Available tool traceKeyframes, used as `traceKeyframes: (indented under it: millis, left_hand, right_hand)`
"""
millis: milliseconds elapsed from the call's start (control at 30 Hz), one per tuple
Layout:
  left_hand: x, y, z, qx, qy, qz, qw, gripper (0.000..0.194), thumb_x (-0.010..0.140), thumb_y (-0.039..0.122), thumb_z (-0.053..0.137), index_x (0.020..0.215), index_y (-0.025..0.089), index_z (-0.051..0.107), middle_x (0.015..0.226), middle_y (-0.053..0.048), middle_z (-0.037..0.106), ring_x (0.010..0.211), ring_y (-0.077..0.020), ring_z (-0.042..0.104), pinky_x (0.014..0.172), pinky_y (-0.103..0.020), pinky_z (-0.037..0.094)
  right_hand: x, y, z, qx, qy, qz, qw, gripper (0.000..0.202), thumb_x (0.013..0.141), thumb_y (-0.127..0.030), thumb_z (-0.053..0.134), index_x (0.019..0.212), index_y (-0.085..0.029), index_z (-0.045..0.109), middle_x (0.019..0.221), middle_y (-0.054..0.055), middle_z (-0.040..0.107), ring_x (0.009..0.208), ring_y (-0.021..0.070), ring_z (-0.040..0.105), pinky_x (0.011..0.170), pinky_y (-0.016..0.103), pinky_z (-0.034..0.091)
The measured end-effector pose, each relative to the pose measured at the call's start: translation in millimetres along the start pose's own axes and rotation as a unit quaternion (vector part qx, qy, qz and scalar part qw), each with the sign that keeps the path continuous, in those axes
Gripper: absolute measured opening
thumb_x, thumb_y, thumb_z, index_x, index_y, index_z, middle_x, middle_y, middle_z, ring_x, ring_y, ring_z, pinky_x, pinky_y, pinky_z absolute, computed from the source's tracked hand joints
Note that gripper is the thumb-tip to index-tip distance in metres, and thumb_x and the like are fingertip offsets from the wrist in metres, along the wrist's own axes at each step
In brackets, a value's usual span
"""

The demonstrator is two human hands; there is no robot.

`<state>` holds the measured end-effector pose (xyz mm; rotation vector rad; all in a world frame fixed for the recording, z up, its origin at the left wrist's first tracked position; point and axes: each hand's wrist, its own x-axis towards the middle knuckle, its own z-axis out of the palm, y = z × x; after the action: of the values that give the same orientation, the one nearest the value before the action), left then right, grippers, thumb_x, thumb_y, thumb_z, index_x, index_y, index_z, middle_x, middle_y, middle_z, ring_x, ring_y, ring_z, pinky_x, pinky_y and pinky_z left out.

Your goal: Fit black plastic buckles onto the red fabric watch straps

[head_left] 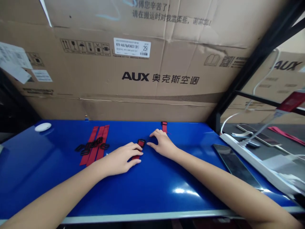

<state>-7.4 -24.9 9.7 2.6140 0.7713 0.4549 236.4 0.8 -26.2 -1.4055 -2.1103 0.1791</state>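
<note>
My left hand (124,159) rests on the blue tabletop, its fingers stretched over a short red webbing strap (136,157) and the thumb apart from them. A black plastic buckle (141,142) sits at the strap's far end, just beyond my fingertips. To the right, my right hand (164,144) is open, with thumb and fingers apart and nothing between them. Behind it lies another red strap (164,128) with a black buckle (164,123), partly hidden by that hand. Left of my left hand, several red straps (92,140) lie side by side with loose black buckles (85,149) on them.
A large cardboard box (152,89) stands along the table's back edge. A white oval object (43,127) is at the far left. On the right are a dark phone-like slab (234,162), a white power strip (250,157) with cables, and a black metal post (252,57).
</note>
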Motion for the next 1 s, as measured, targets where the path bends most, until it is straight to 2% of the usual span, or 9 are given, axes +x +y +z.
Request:
traceKeyframes:
  millis: [100, 267, 400, 500, 667, 767, 833, 1000]
  left_hand:
    - [-1, -6, 1.9, -0.006, -0.009, -0.001, 1.0, 0.037, 0.094, 0.031, 0.049, 0.129, 0.027, 0.06, 0.135, -0.007, 0.058, 0.125, -0.0245, 0.052, 0.107, -0.04, 0.038]
    - [9, -33, 15.6, 0.055, 0.083, -0.045, 0.994, 0.039, 0.091, 0.035, 0.052, 0.126, 0.018, 0.062, 0.133, -0.013, 0.06, 0.127, -0.028, 0.051, 0.109, -0.045, 0.037]
    - [19, -50, 23.2, 0.059, 0.141, -0.052, 0.987, 0.037, 0.089, 0.039, 0.055, 0.118, 0.019, 0.067, 0.126, -0.012, 0.064, 0.121, -0.0282, 0.055, 0.108, -0.045, 0.039]
    - [25, -54, 23.3, 0.064, 0.162, -0.066, 0.982, 0.034, 0.09, 0.038, 0.055, 0.113, 0.019, 0.069, 0.122, -0.012, 0.066, 0.117, -0.0285, 0.057, 0.108, -0.045, 0.039]
    - [26, -48, 19.2, 0.111, 0.154, -0.085, 0.978, 0.037, 0.092, 0.039, 0.049, 0.117, 0.018, 0.067, 0.127, -0.012, 0.063, 0.12, -0.0295, 0.055, 0.107, -0.044, 0.039]
    - [19, -44, 17.7, 0.142, 0.145, -0.118, 0.972, 0.052, 0.091, 0.045, 0.049, 0.133, 0.014, 0.055, 0.138, -0.017, 0.053, 0.129, -0.0321, 0.047, 0.109, -0.046, 0.035]
    - [13, -44, 17.8, 0.162, 0.114, -0.151, 0.969, 0.065, 0.091, 0.051, 0.046, 0.141, 0.008, 0.045, 0.146, -0.021, 0.044, 0.137, -0.0339, 0.039, 0.113, -0.049, 0.03]
    - [6, -53, 18.5, 0.178, 0.044, -0.191, 0.964, 0.075, 0.092, 0.059, 0.036, 0.147, 0.009, 0.034, 0.156, -0.018, 0.027, 0.145, -0.0309, 0.022, 0.118, -0.049, 0.019]
  right_hand:
    - [1, 4, 3, -0.008, 0.013, -0.009, 1.0, 0.019, 0.086, -0.03, 0.063, 0.1, -0.017, 0.062, 0.102, 0.009, 0.06, 0.096, 0.023, 0.055, 0.089, 0.039, 0.046]
    - [7, -6, 9, -0.054, -0.024, -0.059, 0.997, 0.031, 0.092, -0.026, 0.048, 0.118, -0.013, 0.059, 0.12, 0.015, 0.059, 0.113, 0.0262, 0.052, 0.099, 0.042, 0.042]
    - [12, -16, 17, -0.082, -0.074, -0.036, 0.993, 0.047, 0.094, -0.028, 0.041, 0.136, -0.008, 0.049, 0.145, 0.02, 0.044, 0.137, 0.0317, 0.037, 0.111, 0.048, 0.033]
    - [12, -19, 19, -0.075, -0.095, -0.007, 0.993, 0.053, 0.095, -0.028, 0.037, 0.141, -0.002, 0.042, 0.151, 0.021, 0.036, 0.142, 0.0334, 0.029, 0.116, 0.048, 0.027]
    - [10, -17, 16, -0.064, -0.093, -0.01, 0.994, 0.053, 0.096, -0.03, 0.037, 0.143, -0.007, 0.043, 0.153, 0.017, 0.035, 0.144, 0.0301, 0.027, 0.118, 0.047, 0.025]
    - [9, -17, 15, -0.066, -0.094, -0.015, 0.993, 0.054, 0.096, -0.032, 0.035, 0.143, -0.006, 0.043, 0.153, 0.017, 0.034, 0.144, 0.0297, 0.027, 0.118, 0.047, 0.025]
    - [8, -18, 14, -0.067, -0.102, -0.009, 0.992, 0.057, 0.097, -0.036, 0.034, 0.144, -0.004, 0.04, 0.154, 0.017, 0.031, 0.145, 0.0298, 0.025, 0.119, 0.046, 0.022]
    - [2, -21, 10, -0.073, -0.139, -0.003, 0.988, 0.077, 0.094, -0.058, 0.031, 0.15, -0.006, 0.029, 0.158, 0.016, 0.018, 0.148, 0.0304, 0.013, 0.121, 0.047, 0.013]
